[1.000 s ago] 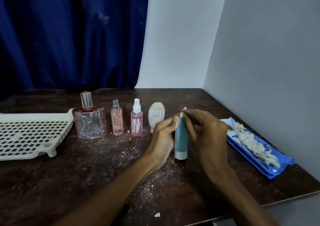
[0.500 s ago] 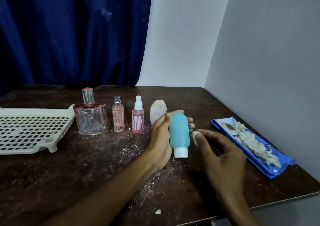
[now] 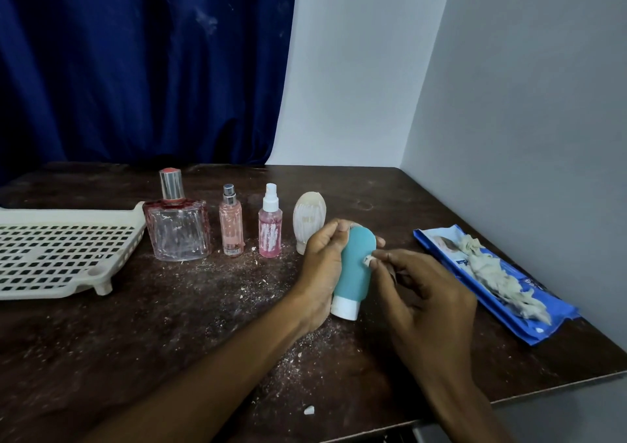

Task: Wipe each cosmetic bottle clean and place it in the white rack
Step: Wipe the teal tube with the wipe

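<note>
My left hand (image 3: 320, 266) grips a teal tube (image 3: 353, 273) with a white cap pointing down, tilted just above the table. My right hand (image 3: 420, 293) pinches a small white scrap (image 3: 367, 259) against the tube's right side. Behind stand a large square glass perfume bottle (image 3: 178, 229), a slim pink spray bottle (image 3: 231, 227), a pink pump bottle (image 3: 270, 230) and a cream ribbed bottle (image 3: 309, 218), all smeared white. The white rack (image 3: 57, 249) sits empty at the left.
A blue wipes pack (image 3: 481, 290) with crumpled wipes on it lies at the right by the grey wall. White crumbs are scattered over the dark table (image 3: 152, 334); one larger chip (image 3: 308, 409) lies near the front edge. A blue curtain hangs behind.
The tube went from upright to tilted with its flat face toward me. My right hand drew off to the right, then came back against the tube's side with the scrap.
</note>
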Demonstrator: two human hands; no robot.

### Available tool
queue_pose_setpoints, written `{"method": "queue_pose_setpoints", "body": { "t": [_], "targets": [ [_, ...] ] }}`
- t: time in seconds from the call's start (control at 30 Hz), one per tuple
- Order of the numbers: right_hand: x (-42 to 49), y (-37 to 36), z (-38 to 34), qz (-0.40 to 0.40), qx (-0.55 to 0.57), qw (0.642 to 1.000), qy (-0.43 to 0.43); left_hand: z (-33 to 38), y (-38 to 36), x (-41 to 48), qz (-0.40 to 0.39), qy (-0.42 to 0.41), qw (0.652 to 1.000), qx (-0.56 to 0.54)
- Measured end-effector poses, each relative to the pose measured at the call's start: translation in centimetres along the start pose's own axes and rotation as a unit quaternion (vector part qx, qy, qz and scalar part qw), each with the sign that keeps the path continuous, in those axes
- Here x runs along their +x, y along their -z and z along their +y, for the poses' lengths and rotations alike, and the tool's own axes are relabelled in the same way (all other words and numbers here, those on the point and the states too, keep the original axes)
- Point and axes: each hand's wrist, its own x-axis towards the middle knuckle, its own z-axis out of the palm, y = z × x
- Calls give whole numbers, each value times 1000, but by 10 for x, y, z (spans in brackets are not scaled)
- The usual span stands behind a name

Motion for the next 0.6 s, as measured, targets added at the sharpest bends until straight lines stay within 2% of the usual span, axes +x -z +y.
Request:
{"method": "queue_pose_setpoints", "body": {
  "t": [0.13, 0.27, 0.4, 0.6],
  "targets": [
    [11, 0, 0, 2, 5, 1000, 5, -4, 4, 3, 16, -9, 998, 55],
    [19, 0, -1, -13, -5, 1000, 10, -8, 7, 2, 0, -48, 992, 117],
    [22, 1, -3, -12, -16, 1000, 21, -7, 3, -3, -43, -55, 990, 123],
    [33, 1, -5, -16, -45, 998, 31, -8, 2, -4, -43, -76, 983, 159]
  ]
}}
